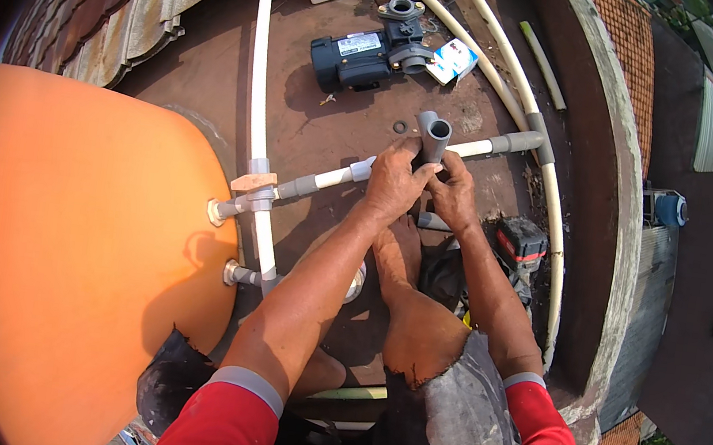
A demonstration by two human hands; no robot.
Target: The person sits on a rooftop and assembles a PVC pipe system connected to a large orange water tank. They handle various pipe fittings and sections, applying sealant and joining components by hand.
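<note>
A grey pipe tee (430, 139) is raised in front of me with one round mouth facing up. My left hand (396, 178) grips its lower left side, fingers closed round it. My right hand (455, 190) closes on the same fitting from the right, its thumb and fingers meeting the left hand's. The lower end of the tee is hidden behind my fingers. Beneath and beyond my hands runs a white pipe (333, 178) with grey couplings, crossing the floor. Near my right forearm sits a black-and-red battery tool (521, 243), partly covered.
A large orange tank (86, 252) fills the left side, joined to a valve (255, 182). Ahead lies a dark water pump (354, 60) beside a small white-and-blue box (454, 62). Long white pipes (517, 73) run along the low wall (608, 164) on the right.
</note>
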